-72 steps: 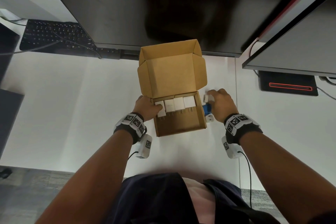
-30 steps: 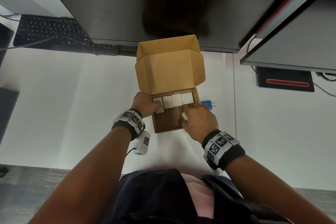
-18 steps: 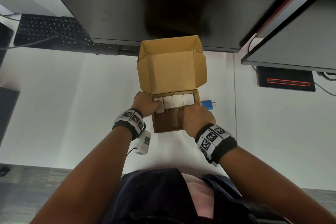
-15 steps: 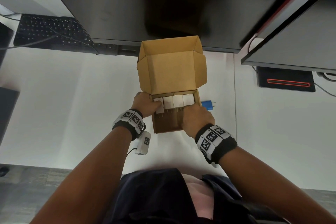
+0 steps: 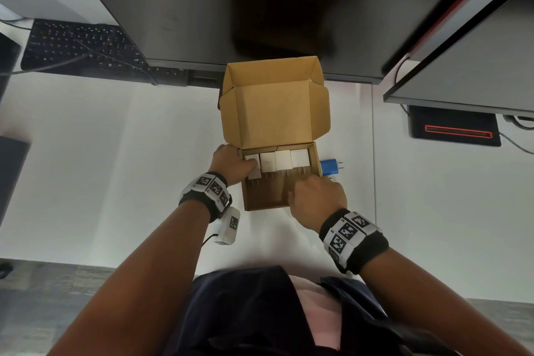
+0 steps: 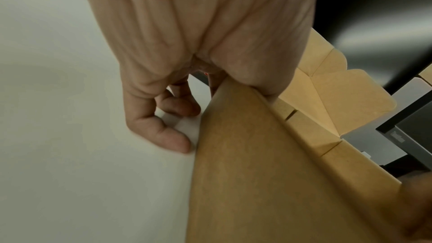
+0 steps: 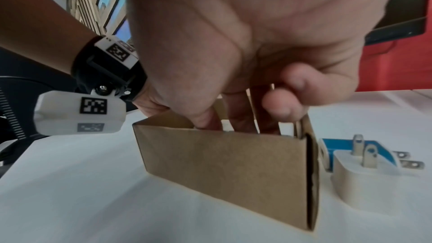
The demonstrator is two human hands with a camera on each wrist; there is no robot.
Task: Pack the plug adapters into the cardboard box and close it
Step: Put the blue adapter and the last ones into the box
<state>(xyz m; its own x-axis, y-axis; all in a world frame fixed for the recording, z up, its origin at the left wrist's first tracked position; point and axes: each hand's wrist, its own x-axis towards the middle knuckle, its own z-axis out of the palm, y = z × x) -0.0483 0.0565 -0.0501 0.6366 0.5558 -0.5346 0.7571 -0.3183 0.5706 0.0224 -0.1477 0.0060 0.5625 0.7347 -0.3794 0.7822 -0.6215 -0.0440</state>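
Box [image 5: 261,196] sat on the desk [image 5: 115,153], lid [image 5: 274,113] standing upright at the far side. Four white adapters [image 5: 284,159] were lined up along the far wall inside, prongs pointing toward the person. Two more were outside, just right of the box: a blue adapter [image 5: 328,167] lying flat and a white one [image 7: 364,178] standing prongs-up next to it.

Left hand [image 5: 231,163] was at the box's left wall, thumb over the edge resting on the leftmost adapter, other fingers [image 6: 163,132] curled loosely on the desk outside. Looked like bracing, not a grip. Right hand [image 5: 316,196] reached into the near right of the box, fingers [image 7: 240,117] down inside. Whether they pinched an adapter couldn't be told; the wall and the hand itself hid the tips.

Risks as I judged them:
- Box is light; right-hand pushing could slide or tip it if the left let go.
- Second row could snag on the first row's prongs and sit high, so the lid wouldn't tuck in.
- Upright white one is close to the box wall; a nudge would knock it over.
- Two adapters are outside, so closing now would leave the job incomplete.
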